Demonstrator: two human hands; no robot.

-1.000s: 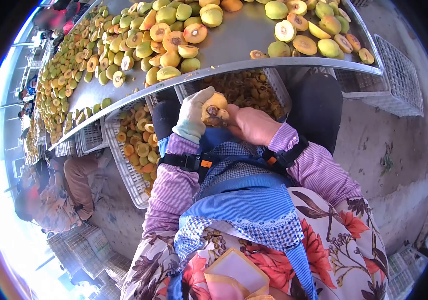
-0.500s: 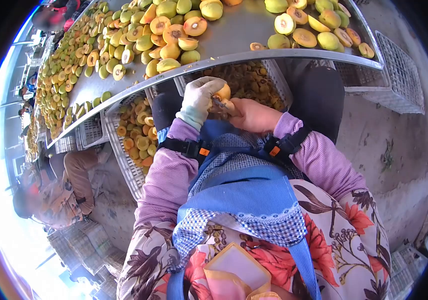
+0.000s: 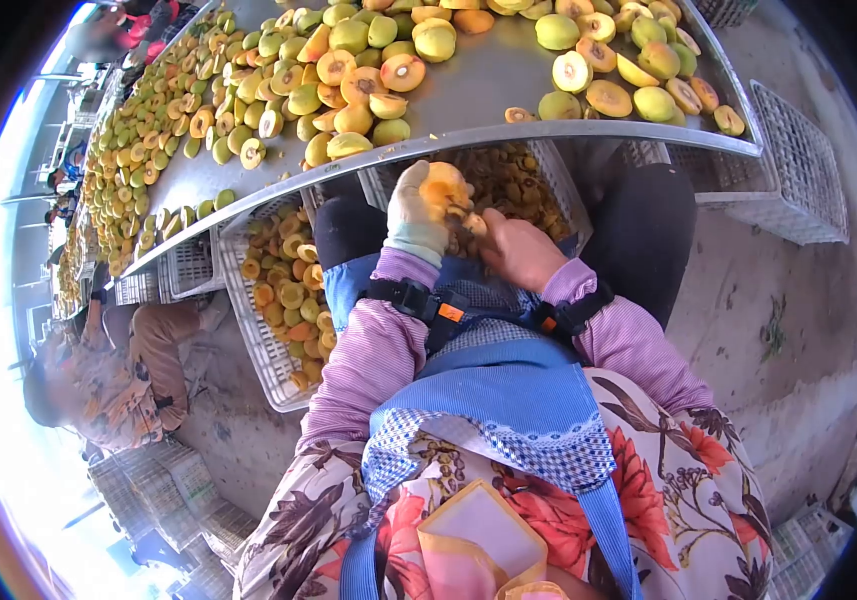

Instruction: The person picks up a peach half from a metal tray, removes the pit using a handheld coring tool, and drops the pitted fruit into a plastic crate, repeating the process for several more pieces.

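Observation:
My left hand (image 3: 414, 215), in a pale glove, is closed around a yellow-orange peach half (image 3: 446, 187), its cut face turned partly toward me. My bare right hand (image 3: 524, 250) is closed beside it, with its fingertips close to the fruit's lower edge. A small tool (image 3: 475, 223) seems to be pinched there; its kind is mostly hidden by the fingers. Both hands are above my lap, just in front of the metal table's edge. Below and beyond them a crate (image 3: 561, 175) holds brownish-yellow fruit scraps.
The metal table (image 3: 489, 90) carries many halved peaches (image 3: 349, 90), some with stones showing. A white crate (image 3: 254, 345) of peach halves stands left of my knees. Grey crates (image 3: 799, 165) stand at the right. Another person (image 3: 114, 370) sits at the left.
Both hands have shifted slightly to the right. My left hand has turned, so more of the peach half shows. The right hand has moved lower, its fingers beside the fruit's lower edge.

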